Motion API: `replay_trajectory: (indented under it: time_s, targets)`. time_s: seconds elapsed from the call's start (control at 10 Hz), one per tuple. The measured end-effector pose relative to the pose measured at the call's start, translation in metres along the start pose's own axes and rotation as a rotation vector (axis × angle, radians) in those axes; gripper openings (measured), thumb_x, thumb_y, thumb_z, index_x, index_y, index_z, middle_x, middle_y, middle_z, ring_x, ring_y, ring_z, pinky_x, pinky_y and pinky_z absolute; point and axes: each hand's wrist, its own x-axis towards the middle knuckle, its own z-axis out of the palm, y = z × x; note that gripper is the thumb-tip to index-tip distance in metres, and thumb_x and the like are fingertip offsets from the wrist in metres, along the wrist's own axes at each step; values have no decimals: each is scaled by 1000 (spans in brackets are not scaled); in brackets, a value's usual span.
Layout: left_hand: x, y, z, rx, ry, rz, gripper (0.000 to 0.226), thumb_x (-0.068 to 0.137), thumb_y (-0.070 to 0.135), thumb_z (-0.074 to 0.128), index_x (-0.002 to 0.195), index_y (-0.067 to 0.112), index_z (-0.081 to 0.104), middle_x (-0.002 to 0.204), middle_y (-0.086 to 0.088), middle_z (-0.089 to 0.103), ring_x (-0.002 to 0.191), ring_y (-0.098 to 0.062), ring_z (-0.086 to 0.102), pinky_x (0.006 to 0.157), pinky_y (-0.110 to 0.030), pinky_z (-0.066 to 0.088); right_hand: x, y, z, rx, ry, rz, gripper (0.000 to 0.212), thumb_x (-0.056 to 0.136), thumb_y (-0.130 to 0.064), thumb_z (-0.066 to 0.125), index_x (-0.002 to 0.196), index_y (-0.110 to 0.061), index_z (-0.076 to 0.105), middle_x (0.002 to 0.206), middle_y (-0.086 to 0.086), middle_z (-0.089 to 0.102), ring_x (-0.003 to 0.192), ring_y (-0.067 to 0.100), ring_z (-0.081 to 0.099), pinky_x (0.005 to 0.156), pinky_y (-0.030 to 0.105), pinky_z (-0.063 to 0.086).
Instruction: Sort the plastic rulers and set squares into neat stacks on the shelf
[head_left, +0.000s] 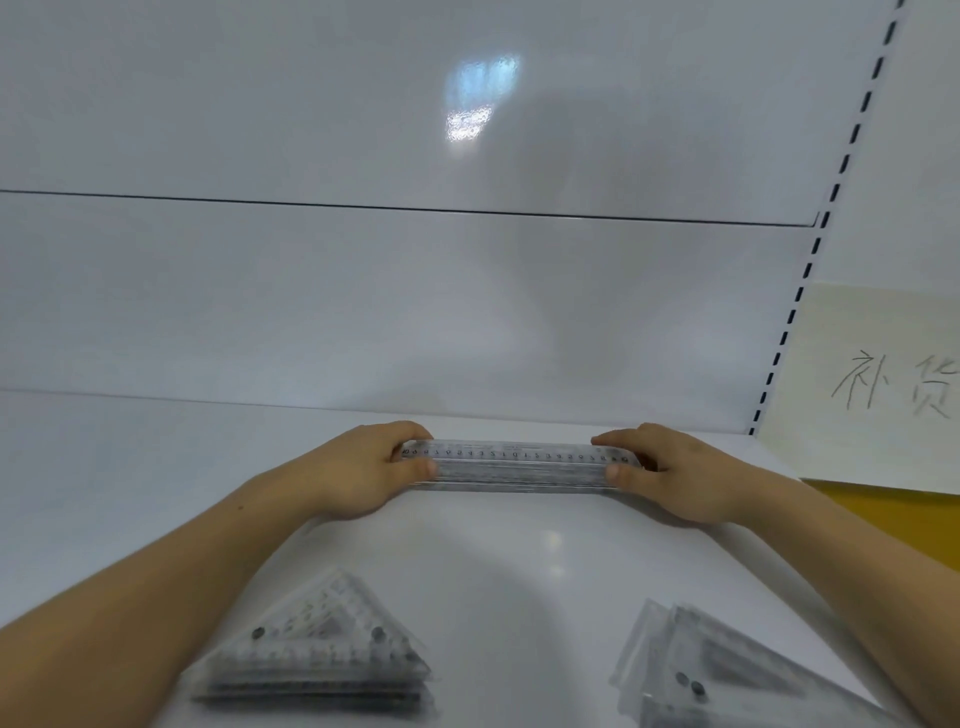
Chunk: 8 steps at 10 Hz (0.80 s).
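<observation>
I hold the stack of rulers (511, 464) by its ends, left hand (363, 470) and right hand (675, 473) each pinching one, long axis left-to-right near the back of the shelf (156, 493). Both set-square stacks (317, 654) lie nearer me.

**Clear plastic on gloss white**

The ruler stack (511, 464) is smooth, transparent plastic with black printed marks. In front of it, the left set-square pile (317, 654) and the right set-square pile (727, 675) are the same clear plastic. The shelf (519, 561) under it and the back panel (363, 291) behind it are smooth, glossy white. The paper sheet (883, 384) to its right is matt cream.
</observation>
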Motion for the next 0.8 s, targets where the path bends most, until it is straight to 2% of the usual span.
replay_trajectory:
  time_s: [0.1, 0.2, 0.3, 0.4, 0.5, 0.6, 0.7, 0.8]
  targets:
    - [0, -2, 0, -21, 0, -9, 19, 88, 47, 56, 105, 38, 54, 89, 10, 62, 80, -7, 58, 73, -24, 45, 0, 2, 0, -10, -3, 23, 46, 92, -49, 48, 136, -38, 42, 112, -13, 50, 91, 0, 48, 83, 19, 32]
    - [3, -4, 0, 21, -12, -13, 19, 85, 47, 62, 96, 36, 52, 88, 9, 61, 79, -8, 58, 71, -24, 45, 1, 2, 1, 20, 19, 19, 46, 92, -45, 52, 136, -38, 42, 115, -10, 56, 96, 9, 53, 81, 19, 34]
    - [6, -6, 0, 63, -12, -8, 17, 85, 46, 62, 89, 36, 48, 86, 9, 58, 78, -9, 56, 68, -24, 43, 3, 2, 2, 17, 19, 10, 51, 91, -43, 56, 138, -35, 40, 118, -13, 54, 101, 10, 53, 84, 18, 35]
    - [4, -7, -2, 38, -33, -48, 33, 81, 43, 68, 101, 36, 43, 86, 9, 56, 76, -8, 55, 66, -22, 41, 1, 4, 0, 51, 5, 44, 66, 82, -40, 69, 140, -36, 37, 118, -13, 55, 102, 7, 55, 88, 19, 39]
    - [4, -8, -1, 63, -30, -33, 29, 84, 33, 67, 103, 40, 45, 87, 10, 58, 77, -8, 56, 66, -20, 42, 1, 5, 2, 32, 19, 42, 64, 83, -33, 70, 140, -30, 41, 116, -12, 57, 102, 7, 54, 88, 18, 38]
    - [5, -6, -2, 30, -28, -35, 42, 84, 31, 68, 119, 35, 46, 88, 11, 57, 78, -6, 56, 68, -18, 42, 3, 6, 1, 53, 15, 55, 69, 81, -35, 71, 142, -29, 38, 109, -16, 58, 96, 5, 57, 86, 18, 40]
    - [2, -6, -6, 30, -53, -70, 74, 79, 35, 72, 141, 28, 32, 85, 10, 54, 77, -6, 55, 69, -18, 41, 2, 7, -1, 123, -12, 82, 78, 78, -36, 73, 145, -30, 33, 104, -25, 52, 84, -2, 59, 77, 15, 41]
    - [-2, -12, -18, 46, -72, -112, 80, 78, 40, 71, 144, 28, 27, 84, 8, 58, 77, -9, 59, 72, -22, 46, 2, 13, -12, 138, -26, 109, 76, 80, -33, 70, 146, -28, 31, 122, -18, 52, 96, 1, 59, 83, 18, 44]
